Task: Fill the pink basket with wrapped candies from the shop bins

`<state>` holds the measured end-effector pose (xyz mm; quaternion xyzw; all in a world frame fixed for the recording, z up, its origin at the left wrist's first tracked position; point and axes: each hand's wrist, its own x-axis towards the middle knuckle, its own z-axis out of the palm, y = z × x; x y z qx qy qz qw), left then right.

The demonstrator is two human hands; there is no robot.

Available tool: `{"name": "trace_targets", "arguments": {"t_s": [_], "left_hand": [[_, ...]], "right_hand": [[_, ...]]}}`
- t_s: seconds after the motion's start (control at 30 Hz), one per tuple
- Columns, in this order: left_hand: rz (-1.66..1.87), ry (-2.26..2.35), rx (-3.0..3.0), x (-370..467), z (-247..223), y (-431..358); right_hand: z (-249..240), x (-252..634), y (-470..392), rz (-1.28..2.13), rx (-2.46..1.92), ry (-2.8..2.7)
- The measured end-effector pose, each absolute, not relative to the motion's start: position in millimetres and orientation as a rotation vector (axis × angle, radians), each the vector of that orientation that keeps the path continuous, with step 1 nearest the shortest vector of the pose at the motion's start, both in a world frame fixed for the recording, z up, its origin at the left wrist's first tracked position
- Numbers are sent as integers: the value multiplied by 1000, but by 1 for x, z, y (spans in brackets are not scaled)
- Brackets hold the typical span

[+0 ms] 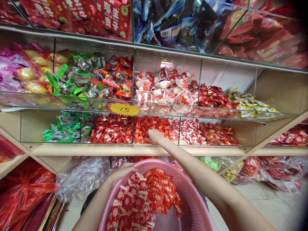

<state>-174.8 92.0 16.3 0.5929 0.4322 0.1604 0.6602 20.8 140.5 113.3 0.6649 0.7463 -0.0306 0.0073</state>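
My left hand (pixel 122 170) is closed over the far left rim of a pink plastic basket (pixel 141 163). Inside the basket lie two heaps of small wrapped candies: red-and-white packets (pixel 134 202) on the left and orange-red packets (pixel 163 189) on the right. Reaching past the basket, my right hand (pixel 154 137) is in a shelf compartment among orange-red candies (pixel 146 125) of the same look. Its fingers are curled together, and what they hold, if anything, is hidden.
Clear dividers part the shelf into bins of red candies (pixel 112 128), red-and-white candies (pixel 192 130) and green-wrapped sweets (pixel 64 126). A yellow price tag (pixel 124 109) reading 15 hangs above. Below are clear plastic bags (pixel 84 176) and a red bag (pixel 24 189).
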Motion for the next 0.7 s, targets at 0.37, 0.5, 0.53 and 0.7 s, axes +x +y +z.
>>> {"name": "trace_targets", "arguments": {"t_s": [0.37,0.5,0.53,0.7], "left_hand": [[361,987,1369,-177,4,96],[369,983,1364,-175,12,94],[372,977,1359,-175,13,93],[375,949,1354,-174,9,95]], "right_hand": [[111,30,151,-227,2150,2351],[120,33,150,-260,2166,2321],[121,32,149,-271,2160,2309],[122,21,146,-331,2082,2266]]}}
